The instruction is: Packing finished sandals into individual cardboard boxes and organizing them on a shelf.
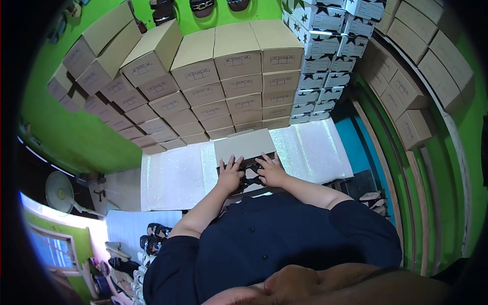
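Observation:
A shoe box (243,146) lies on the white table in front of me, its pale brown lid flap raised on the far side. Inside it is a pair of black sandals (251,174), partly covered by my hands. Along the left part of the box rests my left hand (231,175), fingers spread and pointing away from me over the sandals. Mirroring it on the right, my right hand (272,172) also has its fingers stretched apart, touching the sandals and the box's edge. Neither hand is wrapped round anything that shows. My thumbs are hard to make out against the dark straps.
Behind the shiny white table cover (310,152) rise stacks of brown boxes (237,66) and white boxes with dark stars (325,46). More boxes (406,101) sit on a right-hand shelf. Left are a fan (60,192) and several dark sandals (152,239). Sandals hang on the green wall.

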`<state>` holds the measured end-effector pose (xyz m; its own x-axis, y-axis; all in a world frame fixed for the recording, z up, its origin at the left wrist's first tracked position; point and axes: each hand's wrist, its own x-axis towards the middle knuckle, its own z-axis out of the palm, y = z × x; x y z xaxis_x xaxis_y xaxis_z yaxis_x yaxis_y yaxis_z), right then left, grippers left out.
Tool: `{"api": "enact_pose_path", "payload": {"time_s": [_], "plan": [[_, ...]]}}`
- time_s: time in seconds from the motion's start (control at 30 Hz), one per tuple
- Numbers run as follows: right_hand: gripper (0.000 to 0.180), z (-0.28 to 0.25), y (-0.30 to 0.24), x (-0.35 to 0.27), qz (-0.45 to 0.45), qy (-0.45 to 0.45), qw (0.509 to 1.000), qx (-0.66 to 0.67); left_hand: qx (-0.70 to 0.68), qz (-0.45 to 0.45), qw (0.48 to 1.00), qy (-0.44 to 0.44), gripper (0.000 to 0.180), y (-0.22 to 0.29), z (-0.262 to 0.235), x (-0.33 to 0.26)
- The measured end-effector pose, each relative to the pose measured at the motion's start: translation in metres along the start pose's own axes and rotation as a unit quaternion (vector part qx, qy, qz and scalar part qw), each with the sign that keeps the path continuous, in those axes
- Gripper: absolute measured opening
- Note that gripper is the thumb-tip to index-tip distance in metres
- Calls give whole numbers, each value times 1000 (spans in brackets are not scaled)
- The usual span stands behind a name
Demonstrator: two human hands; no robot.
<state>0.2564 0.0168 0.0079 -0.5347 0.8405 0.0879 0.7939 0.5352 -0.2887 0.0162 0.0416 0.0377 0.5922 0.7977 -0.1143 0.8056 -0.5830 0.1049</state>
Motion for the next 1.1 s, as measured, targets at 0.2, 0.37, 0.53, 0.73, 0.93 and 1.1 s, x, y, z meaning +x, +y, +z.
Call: {"api": "enact_pose_path", "payload": {"time_s": [0.2,0.37,0.53,0.73,0.93,1.1], "plan": [[22,-1,0,-3,-7,27,1000,3,-5,-9,999,37,16,1,4,-9],[26,5,0,-3,10,62,996,60,17,11,999,34,25,-4,7,-17],[36,13,9,8,73,60,996,-4,14,-16,998,60,36,4,6,-20],[35,-13,-10,15,-72,-15,997,-22,6,14,1000,-18,43,8,9,-8],[32,-9,-4,22,-71,-44,985,-151,68,4,997,-22,25,-4,16,-4],[31,-20,4,11,-38,-45,991,-124,41,-38,998,-21,27,-3,5,-15]]}}
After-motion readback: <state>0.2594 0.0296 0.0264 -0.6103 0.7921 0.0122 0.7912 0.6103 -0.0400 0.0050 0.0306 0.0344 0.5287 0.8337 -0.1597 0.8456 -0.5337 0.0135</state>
